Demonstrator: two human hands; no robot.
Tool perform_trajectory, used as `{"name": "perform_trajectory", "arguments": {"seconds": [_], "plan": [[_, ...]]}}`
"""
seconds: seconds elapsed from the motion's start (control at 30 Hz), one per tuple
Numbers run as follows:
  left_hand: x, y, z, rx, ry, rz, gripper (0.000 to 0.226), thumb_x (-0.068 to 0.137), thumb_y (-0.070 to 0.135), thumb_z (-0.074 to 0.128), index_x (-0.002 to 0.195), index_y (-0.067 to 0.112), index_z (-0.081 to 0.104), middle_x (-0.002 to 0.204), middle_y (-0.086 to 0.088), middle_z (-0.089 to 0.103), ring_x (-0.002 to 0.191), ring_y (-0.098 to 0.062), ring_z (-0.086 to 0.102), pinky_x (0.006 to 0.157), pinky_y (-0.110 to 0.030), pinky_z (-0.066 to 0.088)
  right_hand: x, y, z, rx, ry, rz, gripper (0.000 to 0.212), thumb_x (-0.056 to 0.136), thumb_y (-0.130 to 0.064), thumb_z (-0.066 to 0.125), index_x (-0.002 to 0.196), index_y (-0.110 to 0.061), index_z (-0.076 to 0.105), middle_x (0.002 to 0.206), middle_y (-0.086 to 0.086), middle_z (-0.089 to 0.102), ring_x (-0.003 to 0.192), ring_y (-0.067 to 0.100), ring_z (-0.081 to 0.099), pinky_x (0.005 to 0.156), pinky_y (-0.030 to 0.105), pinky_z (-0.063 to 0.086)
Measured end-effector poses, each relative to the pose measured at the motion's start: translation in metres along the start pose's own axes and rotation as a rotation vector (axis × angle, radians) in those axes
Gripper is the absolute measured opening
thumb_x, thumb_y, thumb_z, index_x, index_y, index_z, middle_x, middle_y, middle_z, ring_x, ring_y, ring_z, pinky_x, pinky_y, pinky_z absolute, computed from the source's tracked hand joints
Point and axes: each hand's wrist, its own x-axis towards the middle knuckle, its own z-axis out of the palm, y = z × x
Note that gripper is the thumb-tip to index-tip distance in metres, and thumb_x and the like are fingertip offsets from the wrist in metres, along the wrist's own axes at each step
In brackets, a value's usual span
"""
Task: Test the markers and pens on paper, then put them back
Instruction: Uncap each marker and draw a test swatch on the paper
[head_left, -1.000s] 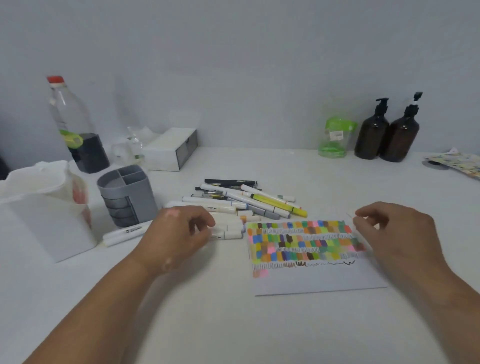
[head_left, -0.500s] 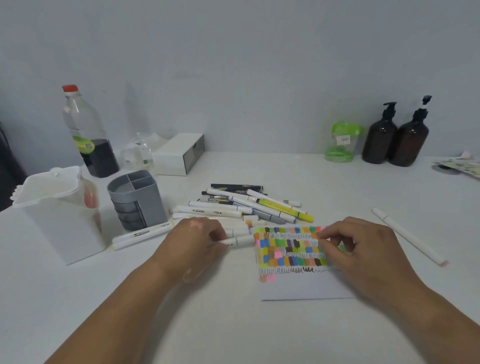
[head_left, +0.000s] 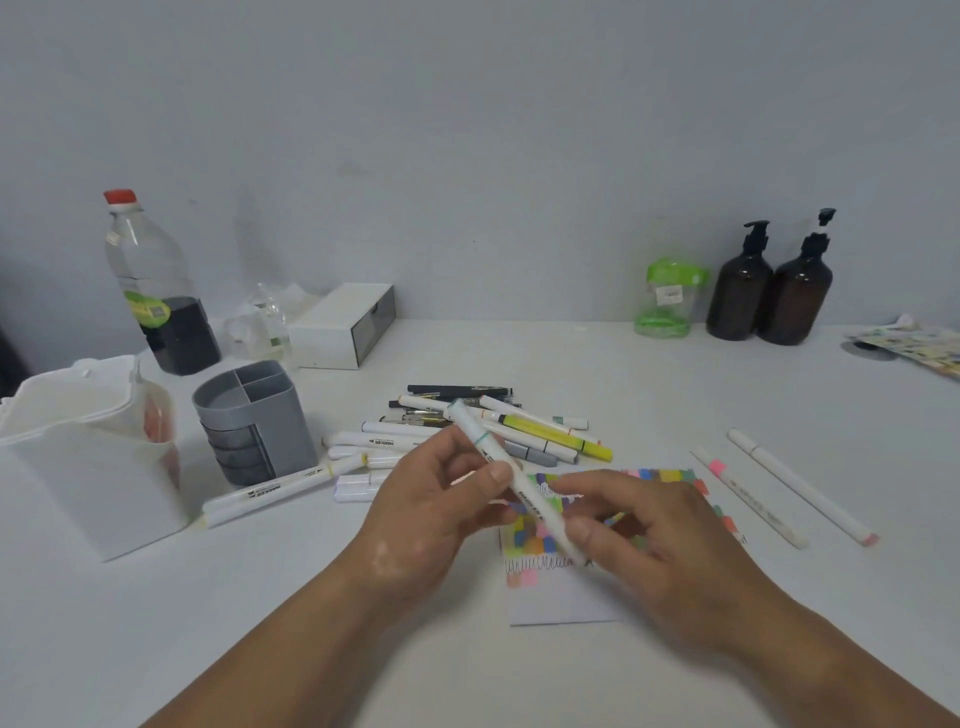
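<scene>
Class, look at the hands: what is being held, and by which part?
A white marker: left hand grips its middle barrel, right hand pinches its lower end.

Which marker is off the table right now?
The green-banded white marker, gripped by left hand and right hand above the paper; other markers lie on the table.

the marker i hold is white with a thin green band. my paper is white with rows of small many-coloured squares and dark squiggles beneath. the pen holder is grey, the pump bottles dark brown.
</scene>
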Motion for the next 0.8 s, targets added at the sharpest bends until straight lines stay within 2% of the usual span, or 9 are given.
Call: {"name": "perform_trajectory", "arguments": {"seconds": [0.07,0.2,0.23,0.3,0.37,0.43,0.5,0.6,0.8], "plan": [[0.0,-0.001,0.0,-0.042,-0.048,-0.012,0.017,0.079,0.02,0.077,0.096,0.019,0.074,0.1,-0.012,0.073,0.095,-0.031,0.072,0.078,-0.032,0.058,0.001,-0.002,0.003,0.029,-0.038,-0.003,0.034,0.083,-0.057,0.068,0.117,-0.06,0.063,0.088,-0.017,0.075,0.077,0.008,0.066,0.066,0.016,0.049],[0.0,0.001,-0.003,0.013,-0.095,-0.032,0.023,0.072,0.018,0.082,0.093,0.021,0.073,0.1,-0.012,0.075,0.099,-0.03,0.072,0.082,-0.032,0.057,0.002,0.003,-0.003,0.053,0.076,0.04,0.028,0.092,-0.031,0.073,0.106,-0.055,0.07,0.08,-0.006,0.074,0.072,0.023,0.065,0.065,0.039,0.05],[0.0,0.003,-0.005,0.043,-0.061,-0.03,0.027,0.068,0.019,0.084,0.092,0.023,0.073,0.099,-0.012,0.075,0.098,-0.03,0.072,0.082,-0.033,0.056,0.001,0.003,-0.007,0.057,0.102,0.052,0.026,0.093,-0.028,0.073,0.103,-0.053,0.073,0.08,-0.007,0.075,0.07,0.021,0.066,0.06,0.037,0.05],[0.0,0.006,-0.008,0.197,-0.004,-0.002,0.029,0.064,0.026,0.085,0.091,0.027,0.072,0.098,-0.006,0.075,0.092,-0.027,0.072,0.082,-0.038,0.057,0.0,0.005,-0.015,0.097,0.141,0.057,0.03,0.09,-0.019,0.077,0.093,-0.049,0.078,0.077,-0.013,0.076,0.06,0.007,0.064,0.049,0.018,0.044],[-0.004,0.007,-0.008,0.55,-0.008,0.076,0.03,0.07,0.039,0.081,0.097,0.034,0.072,0.098,0.004,0.073,0.083,-0.024,0.07,0.08,-0.039,0.058,0.0,0.004,-0.019,0.157,0.157,0.078,0.026,0.083,-0.023,0.076,0.084,-0.049,0.08,0.07,-0.017,0.074,0.054,0.0,0.062,0.047,0.005,0.038],[-0.008,0.004,-0.003,0.878,-0.09,0.192,0.03,0.083,0.049,0.073,0.111,0.039,0.071,0.092,0.016,0.069,0.072,-0.011,0.062,0.069,-0.025,0.053,0.0,0.005,-0.019,0.186,0.157,0.093,0.024,0.077,-0.027,0.069,0.083,-0.048,0.08,0.062,-0.02,0.07,0.051,-0.001,0.06,0.047,0.003,0.036],[-0.011,0.002,0.002,1.047,-0.149,0.264,0.031,0.096,0.046,0.063,0.124,0.035,0.068,0.096,0.022,0.066,0.08,-0.007,0.059,0.07,-0.012,0.044,0.0,0.007,-0.018,0.206,0.146,0.104,0.021,0.075,-0.029,0.069,0.083,-0.045,0.08,0.058,-0.019,0.066,0.05,0.001,0.056,0.048,0.006,0.037],[-0.012,0.005,0.008,1.167,-0.206,0.284,0.031,0.104,0.036,0.051,0.131,0.028,0.064,0.106,0.012,0.067,0.093,-0.007,0.058,0.081,-0.02,0.045,0.001,0.008,-0.016,0.292,0.104,0.105,0.016,0.077,-0.028,0.071,0.086,-0.036,0.08,0.061,-0.009,0.066,0.052,0.008,0.054,0.053,0.022,0.044],[-0.016,0.005,0.016,1.184,-0.239,0.21,0.025,0.107,0.038,0.04,0.111,0.024,0.061,0.074,0.019,0.05,0.069,-0.01,0.045,0.063,-0.029,0.036,0.002,0.005,-0.017,0.628,0.049,0.125,0.012,0.083,-0.017,0.069,0.09,-0.017,0.079,0.064,0.01,0.064,0.056,0.021,0.057,0.053,0.028,0.05]]}}
